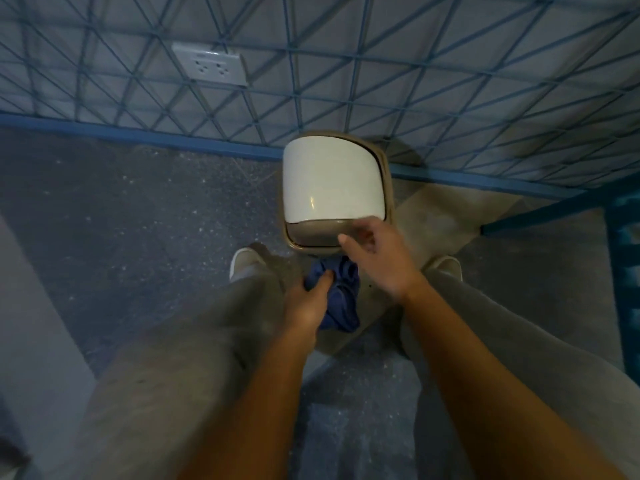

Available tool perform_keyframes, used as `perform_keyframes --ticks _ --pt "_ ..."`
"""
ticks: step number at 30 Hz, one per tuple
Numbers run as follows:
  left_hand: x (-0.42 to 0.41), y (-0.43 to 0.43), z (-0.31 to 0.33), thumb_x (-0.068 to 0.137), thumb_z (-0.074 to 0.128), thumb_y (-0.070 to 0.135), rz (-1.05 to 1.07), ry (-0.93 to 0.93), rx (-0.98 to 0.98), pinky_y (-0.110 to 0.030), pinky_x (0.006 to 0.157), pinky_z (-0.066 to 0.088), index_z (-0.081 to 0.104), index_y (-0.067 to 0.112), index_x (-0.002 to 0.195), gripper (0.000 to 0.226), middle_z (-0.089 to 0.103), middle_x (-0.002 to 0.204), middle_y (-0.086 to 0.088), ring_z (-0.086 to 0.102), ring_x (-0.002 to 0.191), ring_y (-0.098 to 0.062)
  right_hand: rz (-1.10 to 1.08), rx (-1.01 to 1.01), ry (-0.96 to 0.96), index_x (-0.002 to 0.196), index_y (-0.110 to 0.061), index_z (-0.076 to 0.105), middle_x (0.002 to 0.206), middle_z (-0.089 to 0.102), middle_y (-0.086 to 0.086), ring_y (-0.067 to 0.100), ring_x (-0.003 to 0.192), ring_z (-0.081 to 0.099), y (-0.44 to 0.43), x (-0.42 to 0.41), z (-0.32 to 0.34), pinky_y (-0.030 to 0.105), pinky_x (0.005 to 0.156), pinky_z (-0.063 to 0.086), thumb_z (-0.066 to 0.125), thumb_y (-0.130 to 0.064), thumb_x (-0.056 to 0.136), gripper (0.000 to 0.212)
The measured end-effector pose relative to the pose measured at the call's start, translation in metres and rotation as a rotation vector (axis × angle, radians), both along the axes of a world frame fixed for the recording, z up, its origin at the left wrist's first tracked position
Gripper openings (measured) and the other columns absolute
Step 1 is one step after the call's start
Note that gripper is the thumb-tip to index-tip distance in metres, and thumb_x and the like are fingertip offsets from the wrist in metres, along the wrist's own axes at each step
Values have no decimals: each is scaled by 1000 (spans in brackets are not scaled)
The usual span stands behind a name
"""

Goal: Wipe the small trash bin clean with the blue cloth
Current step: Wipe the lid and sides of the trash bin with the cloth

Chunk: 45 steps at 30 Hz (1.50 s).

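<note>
The small trash bin point(332, 188) stands on the floor against the wall, with a white swing lid and a beige rim. My right hand point(381, 258) hovers over the bin's near edge, fingers spread and holding nothing. Just below the bin, my left hand point(308, 303) grips the bunched blue cloth point(341, 296), which hangs between my knees. The bin's body under the lid is hidden from this angle.
A wall with a blue triangle pattern and a white power socket point(211, 64) rises behind the bin. A blue baseboard point(138, 136) runs along the speckled grey floor. My legs in grey trousers and light shoes point(244, 263) flank the bin. A blue frame point(623, 271) stands at right.
</note>
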<state>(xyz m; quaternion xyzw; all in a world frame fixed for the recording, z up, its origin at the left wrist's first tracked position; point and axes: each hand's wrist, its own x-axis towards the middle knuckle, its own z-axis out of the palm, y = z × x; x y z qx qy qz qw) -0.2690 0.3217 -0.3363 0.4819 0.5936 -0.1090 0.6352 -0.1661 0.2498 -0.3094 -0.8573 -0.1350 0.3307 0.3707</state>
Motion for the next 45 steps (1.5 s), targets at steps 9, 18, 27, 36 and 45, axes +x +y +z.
perform_keyframes --ticks 9,18,27,36,45 --pt "23 -5 -27 83 64 28 331 36 84 -42 99 45 50 7 125 49 55 130 -12 54 117 -30 419 -209 -238 146 -38 -6 157 -14 8 36 145 -7 31 22 -13 60 115 12 63 -33 85 93" --pt "41 -15 -45 84 62 20 269 -19 170 -30 87 41 48 6 121 42 56 126 -14 54 113 -29 425 -263 -276 145 -36 -15 157 -18 8 37 144 -1 34 17 -26 65 112 10 57 -37 88 92" --pt "47 -16 -45 85 61 26 252 -17 80 -41 96 46 51 8 119 40 56 127 -15 55 113 -33 394 -325 -323 143 -39 -18 157 -18 4 33 145 4 36 11 -32 68 108 12 58 -39 87 95" --pt "37 9 -54 85 58 28 323 69 196 -40 96 46 53 5 118 40 59 122 -15 56 111 -32 399 -315 -334 144 -37 -16 157 -17 5 32 142 14 35 12 -32 68 108 14 59 -36 86 95" --pt "22 17 -54 85 61 20 270 -116 442 -38 102 43 47 18 131 48 54 132 -6 52 119 -22 431 -287 -377 144 -38 -17 158 -13 8 34 142 16 33 17 -35 65 110 18 63 -38 83 100"
